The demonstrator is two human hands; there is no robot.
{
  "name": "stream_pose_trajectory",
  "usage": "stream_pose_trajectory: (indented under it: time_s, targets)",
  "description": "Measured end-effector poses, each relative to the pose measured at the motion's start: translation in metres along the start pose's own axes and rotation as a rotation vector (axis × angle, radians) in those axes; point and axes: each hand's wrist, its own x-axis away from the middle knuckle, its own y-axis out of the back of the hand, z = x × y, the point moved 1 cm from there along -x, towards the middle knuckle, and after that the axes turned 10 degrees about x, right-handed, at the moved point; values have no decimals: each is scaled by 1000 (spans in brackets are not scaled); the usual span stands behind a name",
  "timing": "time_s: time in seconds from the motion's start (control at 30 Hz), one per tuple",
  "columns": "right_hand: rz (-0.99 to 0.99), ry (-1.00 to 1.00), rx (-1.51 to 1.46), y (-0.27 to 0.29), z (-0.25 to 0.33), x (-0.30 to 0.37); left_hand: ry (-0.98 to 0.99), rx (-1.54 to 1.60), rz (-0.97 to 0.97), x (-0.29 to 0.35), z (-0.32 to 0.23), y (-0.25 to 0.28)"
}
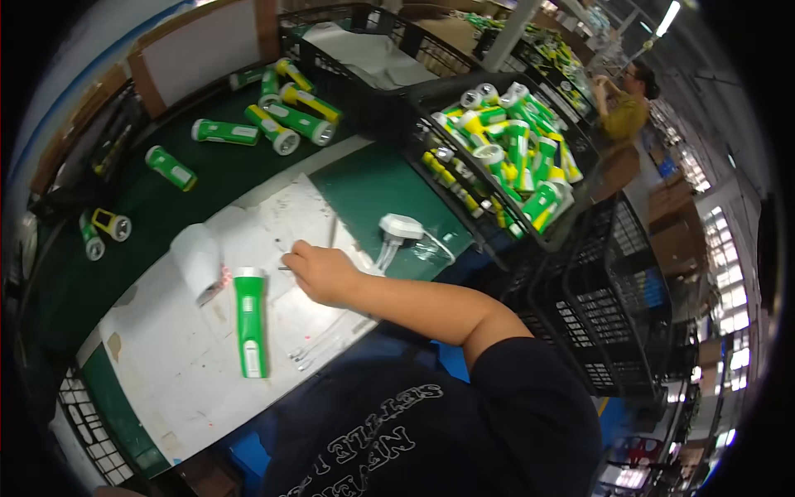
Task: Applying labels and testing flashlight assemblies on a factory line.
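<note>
My right hand [321, 272] is over the white work sheet [178, 364], its fingers pinched together. A thin, dark sliver shows by the fingertips, too small to name. Left of this hand, a green flashlight [250, 323] with a white head lies on the sheet, its head toward the far side. Next to the flashlight is a curled white roll [197, 261] with small red marks at its edge. My left hand is out of the picture. Several thin clear strips [319, 348] lie near the sheet's front edge.
Several green and yellow flashlights [222, 132] lie on the dark green belt [124, 178] behind. A black crate [489, 228] heaped with flashlights stands at the right, near a white plug-like piece [402, 228] with a cord. Black crates [592, 306] stand beyond my elbow; a person [625, 112] is farther back.
</note>
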Motion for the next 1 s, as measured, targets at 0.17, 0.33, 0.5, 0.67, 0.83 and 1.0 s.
stream_pose_trajectory:
  time_s: [0.17,0.33,0.5,0.67,0.83,1.0]
  targets:
    - [-18,19,-102,0,2,1,-42,26,61,-13,-11,9]
    - [41,-40,-2,0,-8,2,33,-48,148,-20,-53,32]
    - [-15,4,-12,4,-7,0,87,-74,159,-20,-84,37]
    - [-34,-4,-10,1,-4,1,84,2,168,-21,-97,35]
    - [-71,15,-26,1,3,1,63,38,152,-17,-121,36]
    - [-84,13,-31,3,-2,1,-10,-13,99,-6,-163,41]
